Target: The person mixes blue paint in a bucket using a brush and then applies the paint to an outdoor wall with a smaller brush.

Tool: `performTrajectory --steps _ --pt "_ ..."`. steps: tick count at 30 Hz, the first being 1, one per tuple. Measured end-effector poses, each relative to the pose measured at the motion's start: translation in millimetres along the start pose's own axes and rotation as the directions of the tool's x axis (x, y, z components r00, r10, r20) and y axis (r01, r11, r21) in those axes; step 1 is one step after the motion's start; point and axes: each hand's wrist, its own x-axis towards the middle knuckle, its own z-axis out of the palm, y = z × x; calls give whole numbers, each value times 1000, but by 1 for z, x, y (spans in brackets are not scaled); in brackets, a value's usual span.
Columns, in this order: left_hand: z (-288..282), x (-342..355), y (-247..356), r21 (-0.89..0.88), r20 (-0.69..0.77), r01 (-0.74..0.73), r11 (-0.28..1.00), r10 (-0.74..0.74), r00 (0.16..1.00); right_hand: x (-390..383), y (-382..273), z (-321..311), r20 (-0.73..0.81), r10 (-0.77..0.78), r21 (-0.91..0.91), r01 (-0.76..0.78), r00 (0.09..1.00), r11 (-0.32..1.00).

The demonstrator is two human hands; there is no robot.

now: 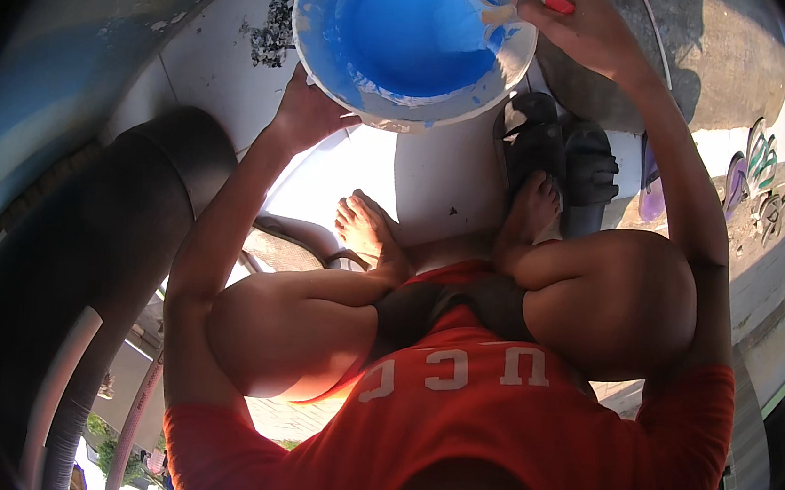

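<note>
A round whitish bucket point(393, 120), its rim crusted with dried paint, is at the top of the view. Bright blue paint point(385, 27) covers its bottom and smears its inner wall. My left hand point(310, 116) is closed against the bucket's near left side, its fingers partly hidden by the wall. Over the bucket's right rim, my right hand point(579, 29) grips a red-handled paintbrush point(466, 21). The brush's wide head, coated in pale blue, leans on the inner right wall and reaches down to the paint.
Black slippers point(589, 165) lie by my right foot on the white tiles point(442, 174). Purple sandals point(651, 190) and other footwear point(758, 157) are scattered at the right. A big black curved object point(81, 243) stands close on my left, beside a blue-painted wall point(58, 90).
</note>
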Motion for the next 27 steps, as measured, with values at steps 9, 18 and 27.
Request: performTrajectory --steps 9,18,27 --pt "-3 -35 186 900 -95 -220 375 663 743 -2 -4 10 -50 44 238 -31 998 971" --pt "143 30 178 874 428 -478 -83 597 678 13 -19 -4 -291 -271 162 326 918 931" --pt "136 44 165 685 512 -716 134 611 604 8 -22 5 -281 -267 270 343 922 900"
